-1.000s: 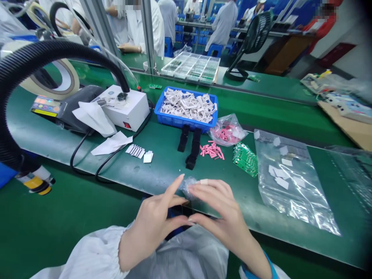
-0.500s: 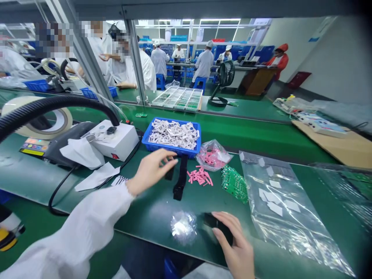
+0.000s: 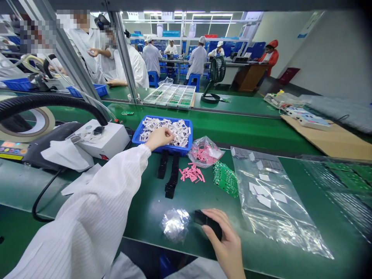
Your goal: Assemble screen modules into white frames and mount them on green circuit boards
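My left hand [image 3: 159,138] reaches over the blue tray [image 3: 190,145], its thumb and fingers drawn together among small white plastic frames [image 3: 181,130]. Whether a frame is between its fingertips cannot be seen. My right hand [image 3: 225,232] grips a black rectangular block [image 3: 209,224] just above the green bench near its front edge. Beside that block lies a heap of clear shiny film pieces [image 3: 175,224]. Two rows of black strips [image 3: 172,180] lie in front of the tray. Pink strips [image 3: 193,173] are scattered to their right.
A clear bag of pink strips [image 3: 206,152] and stacked green circuit boards [image 3: 225,179] lie right of centre. Farther right is a large clear bag [image 3: 279,209] with white labels. A white box [image 3: 101,137] and black hose [image 3: 52,101] stand left. Co-workers sit beyond.
My left hand has moved forward from above the black strips into the tray of white frames, and its fingers have closed. My right hand still holds the black block. The view has shifted slightly.
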### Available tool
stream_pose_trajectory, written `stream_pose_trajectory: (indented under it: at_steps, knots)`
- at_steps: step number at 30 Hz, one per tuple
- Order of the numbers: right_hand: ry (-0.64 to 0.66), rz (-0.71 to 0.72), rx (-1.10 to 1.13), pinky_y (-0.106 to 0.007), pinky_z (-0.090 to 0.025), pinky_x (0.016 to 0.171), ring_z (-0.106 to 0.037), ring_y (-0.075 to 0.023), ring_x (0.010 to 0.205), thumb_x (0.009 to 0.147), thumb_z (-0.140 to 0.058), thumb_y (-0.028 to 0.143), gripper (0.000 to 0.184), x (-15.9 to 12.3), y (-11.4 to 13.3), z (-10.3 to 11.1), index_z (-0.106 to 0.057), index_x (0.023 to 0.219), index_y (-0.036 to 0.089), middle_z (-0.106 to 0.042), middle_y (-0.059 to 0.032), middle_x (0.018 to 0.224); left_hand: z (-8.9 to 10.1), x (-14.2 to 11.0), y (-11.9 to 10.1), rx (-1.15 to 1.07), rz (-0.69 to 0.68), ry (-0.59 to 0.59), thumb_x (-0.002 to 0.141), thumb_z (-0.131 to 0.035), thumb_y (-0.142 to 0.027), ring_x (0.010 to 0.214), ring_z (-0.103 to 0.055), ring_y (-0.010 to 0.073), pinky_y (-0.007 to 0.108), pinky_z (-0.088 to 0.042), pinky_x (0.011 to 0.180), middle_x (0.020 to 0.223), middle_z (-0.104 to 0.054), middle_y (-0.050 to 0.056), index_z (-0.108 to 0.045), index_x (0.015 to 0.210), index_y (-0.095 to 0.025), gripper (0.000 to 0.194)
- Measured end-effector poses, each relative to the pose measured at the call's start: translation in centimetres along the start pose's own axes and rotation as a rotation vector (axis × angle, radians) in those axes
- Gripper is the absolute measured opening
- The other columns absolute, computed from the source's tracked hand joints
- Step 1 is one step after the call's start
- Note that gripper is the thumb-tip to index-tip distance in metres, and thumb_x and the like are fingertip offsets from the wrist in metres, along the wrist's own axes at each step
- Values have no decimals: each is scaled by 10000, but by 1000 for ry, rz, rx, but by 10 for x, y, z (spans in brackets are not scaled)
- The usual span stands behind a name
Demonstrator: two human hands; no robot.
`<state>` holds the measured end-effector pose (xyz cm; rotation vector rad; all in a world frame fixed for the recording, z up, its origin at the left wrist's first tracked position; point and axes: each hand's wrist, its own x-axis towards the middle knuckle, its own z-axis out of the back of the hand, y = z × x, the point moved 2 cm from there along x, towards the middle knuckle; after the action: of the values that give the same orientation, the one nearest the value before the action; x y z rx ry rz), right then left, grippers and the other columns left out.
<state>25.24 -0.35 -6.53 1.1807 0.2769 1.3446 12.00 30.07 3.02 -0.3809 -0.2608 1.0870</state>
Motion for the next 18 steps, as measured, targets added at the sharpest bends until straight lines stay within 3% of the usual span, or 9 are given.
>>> stream_pose_trajectory:
  at_steps: [7, 12, 18]
  knots:
    - [-33, -170, 76, -291, -489, 823, -577, -156, 888, 808, -615, 360, 202, -2, 5, -6, -662, 920, 199, -634, -52, 899, 18, -26, 12, 67, -37, -137, 856, -552, -332, 826, -634, 173, 362, -493, 773, 857, -682, 35, -634, 897, -143, 210]
    - [-12, -125, 67, -274, -508, 775, -590, -149, 842, 807, -611, 347, 209, -2, 2, -7, -670, 923, 182, -643, -61, 884, 21, -34, 20, 138, -58, -211, 887, -507, -317, 991, -593, 216, 455, -438, 897, 1041, -645, 78, -608, 1010, -137, 240]
    - [-5, -70, 35, -240, -529, 708, -608, -133, 788, 792, -626, 327, 195, 3, 4, -5, -685, 908, 181, -660, -57, 852, 26, -37, 35, 70, 28, -292, 858, -541, -308, 945, -617, 224, 452, -450, 874, 951, -672, 80, -621, 950, -127, 218]
